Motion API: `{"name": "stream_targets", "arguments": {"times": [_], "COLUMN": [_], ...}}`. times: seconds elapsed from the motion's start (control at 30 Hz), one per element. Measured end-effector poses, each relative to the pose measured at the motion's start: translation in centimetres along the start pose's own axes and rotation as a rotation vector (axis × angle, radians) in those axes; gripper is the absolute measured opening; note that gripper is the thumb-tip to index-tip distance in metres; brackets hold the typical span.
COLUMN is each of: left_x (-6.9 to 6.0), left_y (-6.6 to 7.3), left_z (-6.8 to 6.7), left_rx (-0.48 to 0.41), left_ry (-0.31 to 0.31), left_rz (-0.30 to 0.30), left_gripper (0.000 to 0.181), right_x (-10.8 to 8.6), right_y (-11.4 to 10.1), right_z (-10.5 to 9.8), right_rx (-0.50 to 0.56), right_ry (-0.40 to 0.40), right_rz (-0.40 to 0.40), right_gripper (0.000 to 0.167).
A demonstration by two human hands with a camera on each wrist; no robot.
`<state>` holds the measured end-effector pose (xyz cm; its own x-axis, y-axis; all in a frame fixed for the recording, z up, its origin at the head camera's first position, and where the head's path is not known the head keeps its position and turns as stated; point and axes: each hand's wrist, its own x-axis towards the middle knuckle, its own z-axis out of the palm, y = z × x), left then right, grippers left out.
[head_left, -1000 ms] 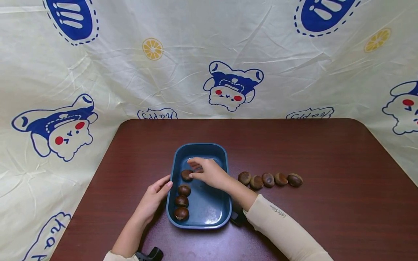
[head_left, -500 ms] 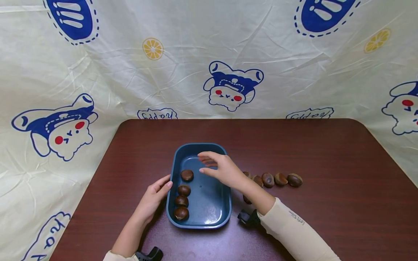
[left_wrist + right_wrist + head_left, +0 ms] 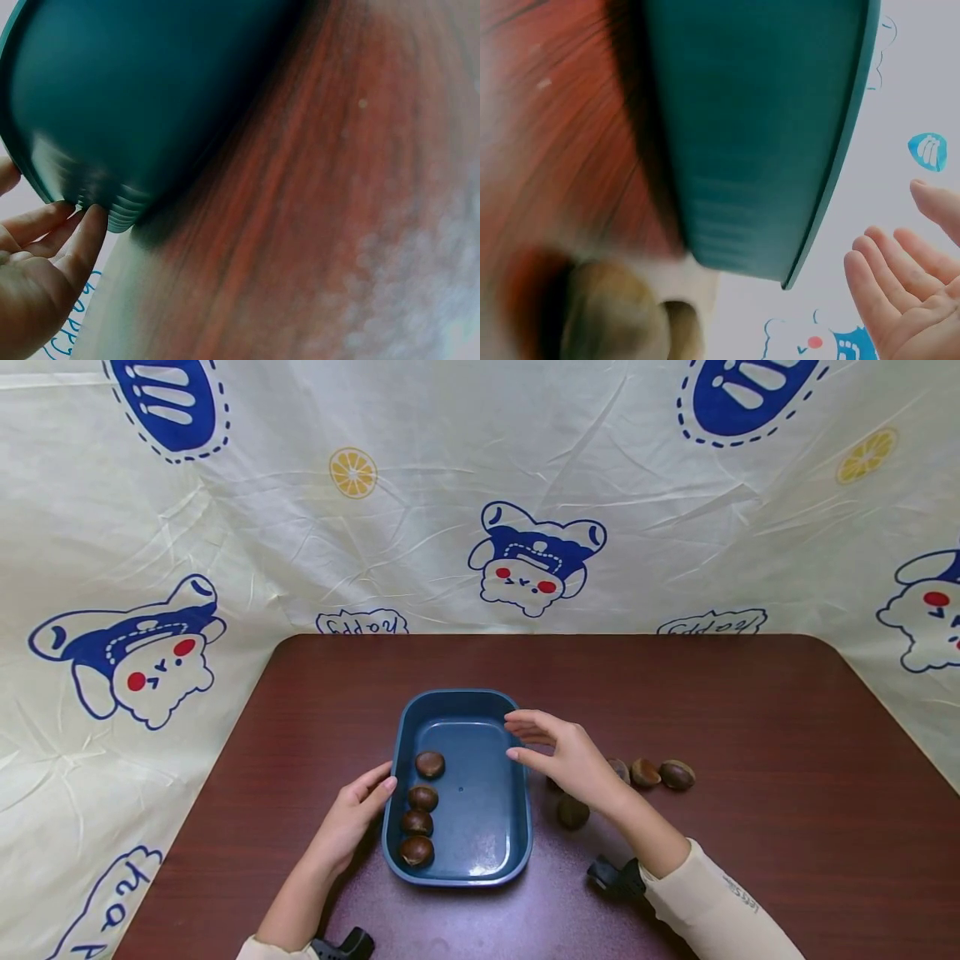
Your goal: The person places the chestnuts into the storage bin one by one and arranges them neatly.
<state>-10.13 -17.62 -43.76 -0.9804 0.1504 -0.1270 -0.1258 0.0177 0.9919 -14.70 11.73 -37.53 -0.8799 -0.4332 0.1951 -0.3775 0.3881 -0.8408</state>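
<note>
Fingers of the right hand (image 3: 568, 758), loosely spread and empty, hang near the right edge of the tray (image 3: 459, 883); those of the left hand (image 3: 354, 817) lie nearly straight against its left edge. Inside, four chestnuts (image 3: 423, 798) line that edge — probably light, hard, slick; best pinched across their flanks.

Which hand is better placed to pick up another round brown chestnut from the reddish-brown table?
Likely the right hand: it holds nothing and is near the chestnuts on the table. The left hand touches the left wall of the blue rectangular tray, so it would probably have to reach across.
</note>
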Motion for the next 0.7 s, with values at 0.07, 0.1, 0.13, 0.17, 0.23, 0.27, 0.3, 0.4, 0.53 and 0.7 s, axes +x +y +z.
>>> {"name": "stream_targets", "arguments": {"times": [0.07,0.1,0.13,0.17,0.23,0.27,0.3,0.4,0.53,0.7], "left_x": [0.0,0.0,0.1,0.1,0.1,0.1,0.0,0.0,0.1,0.0], "left_y": [0.0,-0.1,-0.1,-0.1,-0.1,-0.1,-0.1,-0.1,-0.1,0.0], "left_z": [0.0,0.0,0.0,0.0,0.1,0.0,0.0,0.0,0.0,0.0], "left_rx": [-0.001,-0.002,-0.003,-0.001,0.005,0.005,0.004,0.001,-0.008,-0.009], "left_ry": [0.000,0.002,0.003,0.004,0.006,0.008,0.009,0.004,-0.005,-0.003], "left_rz": [0.002,0.003,0.003,0.003,0.007,0.006,0.005,0.004,0.006,0.005], "left_gripper": [0.044,0.044,0.044,0.044,0.045,0.045,0.045,0.045,0.045,0.045], "right_x": [-0.6,-0.8,-1.1,-1.4,-1.9,-2.2,-2.5,-3.3,-4.4,-5.7], "right_y": [0.3,0.5,0.7,0.8,1.2,1.3,1.5,2.0,2.9,4.0], "right_z": [-0.5,-0.7,-0.9,-1.1,-1.4,-1.6,-1.7,-1.9,-2.2,-2.5], "right_rx": [0.001,-0.001,0.004,0.003,-0.006,-0.006,-0.008,-0.020,-0.031,-0.077], "right_ry": [0.013,0.022,0.028,0.034,0.041,0.043,0.045,0.042,0.032,0.005], "right_rz": [0.002,0.006,0.011,0.015,0.027,0.034,0.042,0.058,0.077,0.097], "right_gripper": [0.043,0.042,0.042,0.041,0.041,0.040,0.040,0.038,0.038,0.039]}}
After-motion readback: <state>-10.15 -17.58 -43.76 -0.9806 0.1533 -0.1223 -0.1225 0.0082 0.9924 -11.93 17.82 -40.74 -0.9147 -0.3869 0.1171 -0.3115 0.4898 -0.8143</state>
